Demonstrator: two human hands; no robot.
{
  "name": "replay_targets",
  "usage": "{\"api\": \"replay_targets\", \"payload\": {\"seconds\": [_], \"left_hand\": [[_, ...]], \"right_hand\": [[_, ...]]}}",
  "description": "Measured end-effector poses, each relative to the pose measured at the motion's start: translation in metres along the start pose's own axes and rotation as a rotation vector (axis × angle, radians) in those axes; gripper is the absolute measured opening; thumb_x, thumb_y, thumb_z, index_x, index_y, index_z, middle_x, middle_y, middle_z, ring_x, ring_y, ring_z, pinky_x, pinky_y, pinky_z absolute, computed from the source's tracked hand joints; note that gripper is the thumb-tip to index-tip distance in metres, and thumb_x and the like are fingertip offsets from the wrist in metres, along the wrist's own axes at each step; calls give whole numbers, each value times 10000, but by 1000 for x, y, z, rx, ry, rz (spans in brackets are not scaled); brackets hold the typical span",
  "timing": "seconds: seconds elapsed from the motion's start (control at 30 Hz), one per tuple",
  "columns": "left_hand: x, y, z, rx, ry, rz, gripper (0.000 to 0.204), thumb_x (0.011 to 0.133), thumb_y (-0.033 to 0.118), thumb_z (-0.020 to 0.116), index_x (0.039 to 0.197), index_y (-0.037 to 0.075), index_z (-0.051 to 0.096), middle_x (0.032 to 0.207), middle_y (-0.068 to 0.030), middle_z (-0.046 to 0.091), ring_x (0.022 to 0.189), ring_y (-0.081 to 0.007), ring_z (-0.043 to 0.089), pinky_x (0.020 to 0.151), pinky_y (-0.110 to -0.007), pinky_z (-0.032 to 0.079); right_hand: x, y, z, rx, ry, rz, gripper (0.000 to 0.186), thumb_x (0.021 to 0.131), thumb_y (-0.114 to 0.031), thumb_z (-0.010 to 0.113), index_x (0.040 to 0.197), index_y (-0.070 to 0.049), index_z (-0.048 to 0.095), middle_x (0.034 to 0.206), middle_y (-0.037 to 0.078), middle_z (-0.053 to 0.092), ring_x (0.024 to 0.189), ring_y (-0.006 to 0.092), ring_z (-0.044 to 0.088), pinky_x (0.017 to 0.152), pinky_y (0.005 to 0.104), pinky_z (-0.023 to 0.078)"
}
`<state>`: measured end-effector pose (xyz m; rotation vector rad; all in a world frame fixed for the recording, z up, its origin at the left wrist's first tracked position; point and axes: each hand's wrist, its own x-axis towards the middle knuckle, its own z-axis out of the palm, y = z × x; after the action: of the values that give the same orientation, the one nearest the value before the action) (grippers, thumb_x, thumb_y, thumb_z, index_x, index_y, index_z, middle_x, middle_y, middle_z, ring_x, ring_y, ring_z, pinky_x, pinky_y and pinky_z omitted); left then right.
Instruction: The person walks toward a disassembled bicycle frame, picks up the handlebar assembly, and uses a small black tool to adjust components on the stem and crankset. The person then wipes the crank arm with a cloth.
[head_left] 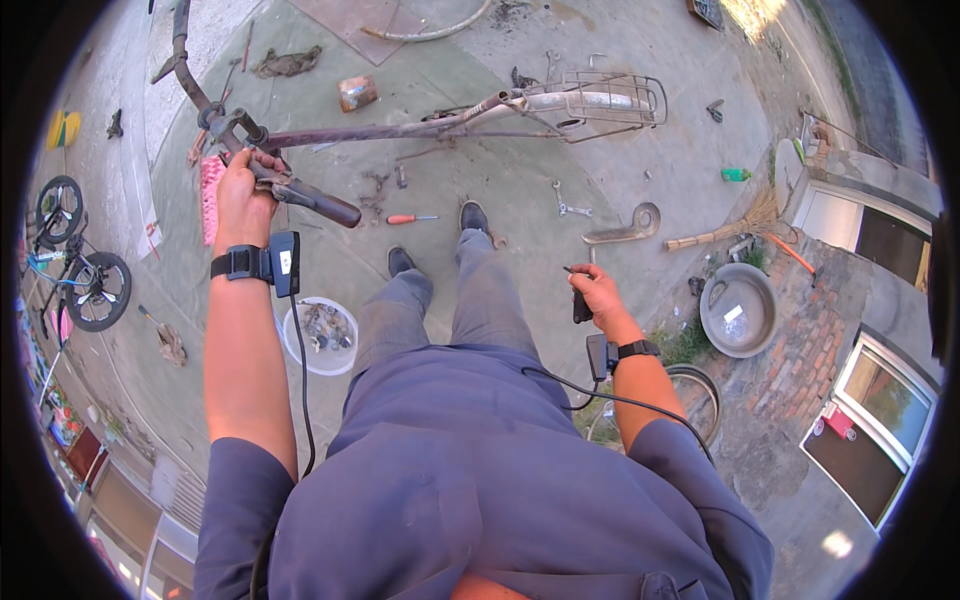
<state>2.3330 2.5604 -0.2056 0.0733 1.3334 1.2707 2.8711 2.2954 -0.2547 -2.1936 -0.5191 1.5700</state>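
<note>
My left hand (245, 195) is closed on the handlebar (330, 205) of an old, rusty bicycle frame (350, 133), near the stem at upper left. The frame stretches rightward to a rear rack (625, 100). A pink textured item (211, 200) lies beside that hand. On the right, my right hand (602, 292) is closed on a small black tool (582, 308) with a thin dark tip. On the concrete between my hands are an orange-handled screwdriver (401, 219), wrenches (575, 211) and a curved metal cover (622, 233). A white tub (320, 360) of small parts sits near my left leg.
At left stands another bicycle (100, 290). At right are a grey basin (739, 335), a straw broom (715, 230), a green bottle (736, 175), a tire (705, 405) and a wall with windows (880, 400). A rusty can (357, 94) and a rag (288, 61) lie beyond the frame.
</note>
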Motion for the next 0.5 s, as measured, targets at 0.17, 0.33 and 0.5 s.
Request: {"api": "replay_targets", "payload": {"seconds": [0.17,0.33,0.5], "left_hand": [[12,-5,-3,34,94,11,170,1028,151,442,905,41,482,756,-43,513,639,-183,525,636,-382,512],[22,-8,-13,113,169,44,184,1023,165,456,877,56,477,685,-57,496,609,-228,535,610,-420,506],[28,-8,-19,137,217,45,187,1032,179,456,889,59,478,686,-61,499,603,-238,536,602,-414,496]], "right_hand": [[25,-31,-14,-15,-36,11,366,823,-182,728,1148,-47,627,832,31,608,709,127,580,629,291,499],[50,-57,-25,-2,-48,29,448,809,-195,732,1210,-39,608,865,46,615,719,131,580,630,296,504],[86,-85,-37,94,19,27,636,800,-195,735,1369,-28,505,991,81,610,720,155,578,627,297,509]]}}
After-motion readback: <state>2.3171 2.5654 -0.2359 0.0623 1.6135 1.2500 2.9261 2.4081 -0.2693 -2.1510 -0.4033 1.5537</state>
